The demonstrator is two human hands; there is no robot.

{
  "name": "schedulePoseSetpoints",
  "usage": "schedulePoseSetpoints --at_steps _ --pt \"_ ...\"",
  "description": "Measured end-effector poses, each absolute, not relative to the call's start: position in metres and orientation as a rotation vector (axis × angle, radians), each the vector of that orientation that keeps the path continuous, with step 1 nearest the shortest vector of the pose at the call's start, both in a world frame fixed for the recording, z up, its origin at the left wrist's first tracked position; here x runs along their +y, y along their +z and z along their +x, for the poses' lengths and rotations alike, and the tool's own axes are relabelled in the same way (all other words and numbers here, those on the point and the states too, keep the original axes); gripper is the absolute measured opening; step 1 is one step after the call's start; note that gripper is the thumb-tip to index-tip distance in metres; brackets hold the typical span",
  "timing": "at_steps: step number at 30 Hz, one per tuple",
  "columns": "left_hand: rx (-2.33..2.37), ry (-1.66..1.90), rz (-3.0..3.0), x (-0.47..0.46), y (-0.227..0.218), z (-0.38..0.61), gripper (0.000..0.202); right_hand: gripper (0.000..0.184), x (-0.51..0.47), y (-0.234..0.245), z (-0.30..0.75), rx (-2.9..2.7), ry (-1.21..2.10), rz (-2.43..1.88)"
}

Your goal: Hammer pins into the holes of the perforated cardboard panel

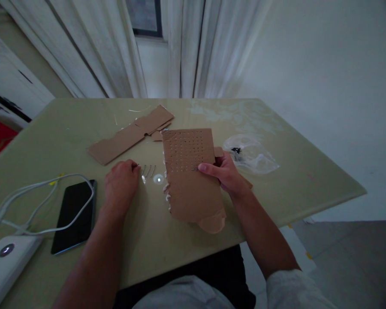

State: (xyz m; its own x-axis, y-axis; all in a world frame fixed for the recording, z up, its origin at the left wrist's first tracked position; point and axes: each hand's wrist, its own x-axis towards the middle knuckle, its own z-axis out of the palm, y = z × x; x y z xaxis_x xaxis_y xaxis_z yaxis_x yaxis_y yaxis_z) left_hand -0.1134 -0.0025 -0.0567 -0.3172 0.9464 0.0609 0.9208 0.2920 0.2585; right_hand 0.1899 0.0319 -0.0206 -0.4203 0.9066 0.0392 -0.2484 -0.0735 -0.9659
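My right hand (227, 174) grips a piece of brown cardboard (193, 193) by its right edge, thumb on top and fingers underneath. Rows of small holes run across the upper part of the cardboard, and its left edge is ragged. A few small dark metallic bits (194, 168) show in the holes beside my thumb. My left hand (121, 180) rests on the table with its fingers curled and pressed together; anything in the fingertips is too small to make out. Just right of those fingertips, several thin metal screws or nails (148, 171) lie in a row.
Other cardboard strips (128, 139) lie at the back left of the table (180, 253). A clear plastic bag (254, 154) with small black pieces (236, 150) sits to the right. On the left are a black phone (73, 216), a white cable (41, 201) and a white box-shaped device (13, 266).
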Motion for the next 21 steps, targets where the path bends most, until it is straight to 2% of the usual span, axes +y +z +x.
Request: schedulePoseSetpoints --at_steps 10,14,18,21 --pt "2.378 0.488 1.858 0.001 -0.072 -0.114 0.029 0.046 0.03 -0.02 0.189 -1.26 1.664 -0.774" --pt "2.33 0.745 1.912 0.002 -0.067 -0.104 0.028 0.046 0.03 -0.021 0.189 -1.264 1.671 -0.766" --pt "1.825 1.27 1.968 -0.008 -0.049 -0.072 0.023 0.048 0.03 -0.021 0.189 -1.295 1.683 -0.727" --pt "1.467 1.427 1.919 -0.024 -0.041 -0.046 0.015 0.047 0.029 -0.019 0.188 -1.298 1.715 -0.674"
